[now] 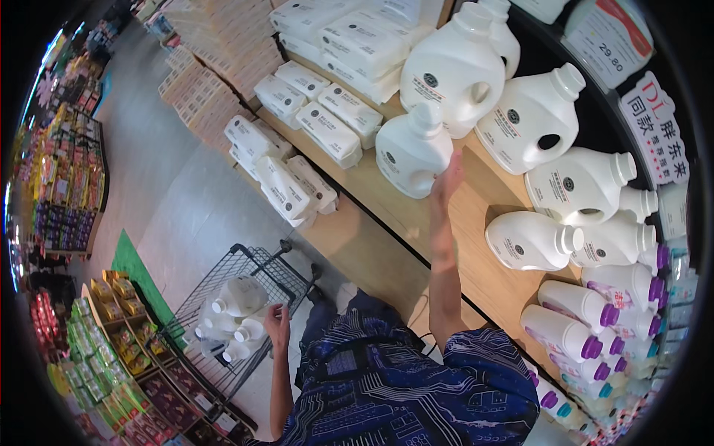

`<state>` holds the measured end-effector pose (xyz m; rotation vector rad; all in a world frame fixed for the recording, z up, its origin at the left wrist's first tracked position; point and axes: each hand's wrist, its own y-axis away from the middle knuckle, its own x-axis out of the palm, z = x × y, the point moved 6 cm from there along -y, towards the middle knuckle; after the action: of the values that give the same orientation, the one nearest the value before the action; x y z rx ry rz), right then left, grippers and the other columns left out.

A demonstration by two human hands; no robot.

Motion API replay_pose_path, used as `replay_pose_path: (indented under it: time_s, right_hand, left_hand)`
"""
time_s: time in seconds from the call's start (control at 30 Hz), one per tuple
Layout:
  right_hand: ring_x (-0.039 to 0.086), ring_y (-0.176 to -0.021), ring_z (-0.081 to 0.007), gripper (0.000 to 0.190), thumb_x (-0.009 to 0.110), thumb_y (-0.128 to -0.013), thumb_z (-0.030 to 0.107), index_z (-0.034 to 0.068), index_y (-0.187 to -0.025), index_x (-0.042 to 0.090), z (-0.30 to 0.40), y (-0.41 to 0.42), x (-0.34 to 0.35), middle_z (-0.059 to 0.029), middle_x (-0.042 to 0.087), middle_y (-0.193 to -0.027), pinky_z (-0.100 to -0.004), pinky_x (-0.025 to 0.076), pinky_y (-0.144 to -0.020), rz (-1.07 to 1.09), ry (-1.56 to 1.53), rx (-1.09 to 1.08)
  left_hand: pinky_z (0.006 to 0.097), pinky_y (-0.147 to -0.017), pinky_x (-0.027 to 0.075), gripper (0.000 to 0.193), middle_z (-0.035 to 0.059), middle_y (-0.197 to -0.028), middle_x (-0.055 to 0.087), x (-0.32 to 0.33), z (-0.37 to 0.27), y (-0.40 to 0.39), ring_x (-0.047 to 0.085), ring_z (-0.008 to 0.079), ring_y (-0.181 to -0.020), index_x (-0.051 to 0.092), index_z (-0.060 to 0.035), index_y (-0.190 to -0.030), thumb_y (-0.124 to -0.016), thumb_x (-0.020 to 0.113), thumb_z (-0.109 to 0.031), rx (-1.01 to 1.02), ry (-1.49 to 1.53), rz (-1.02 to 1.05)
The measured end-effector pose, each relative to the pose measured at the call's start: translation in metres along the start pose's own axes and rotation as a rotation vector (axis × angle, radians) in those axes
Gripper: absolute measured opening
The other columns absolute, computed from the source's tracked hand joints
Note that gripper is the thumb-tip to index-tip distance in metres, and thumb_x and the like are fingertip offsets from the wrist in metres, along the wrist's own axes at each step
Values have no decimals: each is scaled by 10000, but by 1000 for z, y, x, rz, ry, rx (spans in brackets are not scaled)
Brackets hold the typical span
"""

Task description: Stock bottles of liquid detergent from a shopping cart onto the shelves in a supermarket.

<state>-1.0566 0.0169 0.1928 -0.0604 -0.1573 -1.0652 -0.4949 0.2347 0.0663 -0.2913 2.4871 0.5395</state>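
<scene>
My right hand (448, 177) grips the handle side of a white plastic detergent jug (411, 153) near the wooden shelf's left part. Larger white jugs (452, 67) stand just behind it, and more white jugs (527, 121) line the shelf to the right. My left hand (277, 323) hangs beside a wire shopping cart (223, 279), its fingers slightly curled and apart, with nothing seen in them. Inside the cart lie several white jugs (242, 295), close to that hand.
White tissue packs (329, 134) sit in stacks left of the jugs. Bottles with purple caps (569, 329) stand at the lower right. Snack displays (125, 323) rise beyond the cart, and stacked cartons (195, 103) border the aisle. A sign with writing (654, 128) is at the right.
</scene>
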Motion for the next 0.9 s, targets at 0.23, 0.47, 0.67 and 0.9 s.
replay_pose_path:
  time_s: [0.23, 0.47, 0.67, 0.9]
  right_hand:
    - [554, -914, -227, 399, 418, -1052, 287, -64, -1019, 606, 8, 9, -17, -127, 617, -984, -384, 444, -858, 95, 328, -386]
    - [504, -907, -212, 212, 532, -1001, 198, -13, -1020, 529, -8, 163, -55, -91, 515, -967, -358, 430, -855, 222, 488, -455]
    - [649, -855, -179, 266, 672, -933, 233, 5, -1059, 619, -87, 372, 2, -93, 671, -917, -322, 522, -777, 928, 698, -33]
    - [705, -925, -237, 426, 700, -907, 328, -18, -1141, 620, -207, 585, 82, -177, 707, -1060, -342, 550, -804, 1444, 673, 370]
  left_hand:
    - [361, -665, 533, 321, 147, -827, 704, -16, 53, 14, 692, 242, -711, 660, 22, -1032, -869, 678, -254, -5, -50, -61]
    - [410, -691, 521, 316, 146, -816, 711, -74, 108, 19, 689, 301, -733, 677, -15, -987, -854, 674, -302, -137, -164, -74]
    - [440, -718, 528, 282, 143, -801, 714, -140, 190, 12, 687, 339, -762, 670, -26, -902, -854, 674, -303, -174, -376, -123]
    - [471, -775, 507, 494, 175, -940, 661, -164, 251, 19, 633, 377, -902, 643, -12, -970, -845, 683, -488, 70, -524, 60]
